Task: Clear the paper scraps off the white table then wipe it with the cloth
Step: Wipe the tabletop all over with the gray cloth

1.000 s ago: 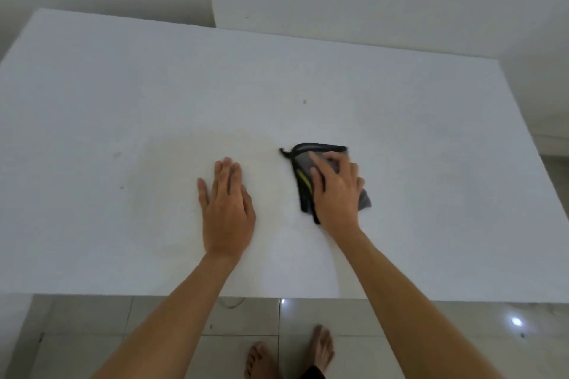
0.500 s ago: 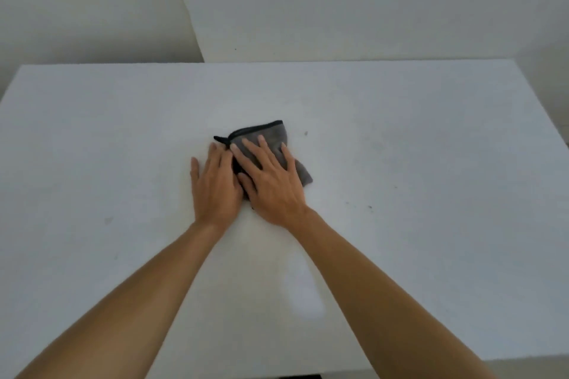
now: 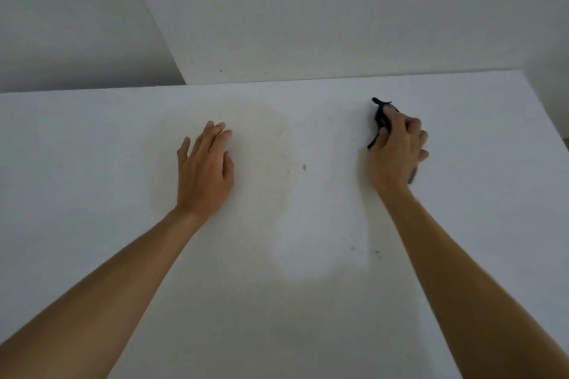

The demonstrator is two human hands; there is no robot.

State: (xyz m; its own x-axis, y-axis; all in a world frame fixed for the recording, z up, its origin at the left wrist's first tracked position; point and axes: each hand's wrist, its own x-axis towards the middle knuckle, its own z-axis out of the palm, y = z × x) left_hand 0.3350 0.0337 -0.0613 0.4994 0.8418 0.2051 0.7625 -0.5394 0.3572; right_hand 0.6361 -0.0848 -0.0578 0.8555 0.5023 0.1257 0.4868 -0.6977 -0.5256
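Wipe phase, no paper scraps visible on the surface (image 3: 92,138), so clearing looks done. Right hand (image 3: 397,148) is bunched over the dark cloth (image 3: 381,117), fingers curled on it and pressing it down; the cloth sits toward the far edge of the surface, well right of the yellowish stain (image 3: 261,157). Only a corner and an edge of cloth show past the fingers, the rest is under the hand. Left hand (image 3: 204,169) lies flat with fingers straight and relaxed, holding nothing, resting on the surface at the left side of the stain as a brace. A few dark specks (image 3: 365,251) sit on the near side of the stain, between the forearms, and one small mark (image 3: 304,167) just right of it. My read on doing this well: flatten the cloth out under the palm instead of wadding it, more contact per pass. Run overlapping straight strokes from the far edge toward the near edge, carrying the specks off the edge rather than spreading them. The stain probably needs firmer pressure and repeated passes; can't tell if it is removable or set into the surface. Lift the left hand before wiping under it.
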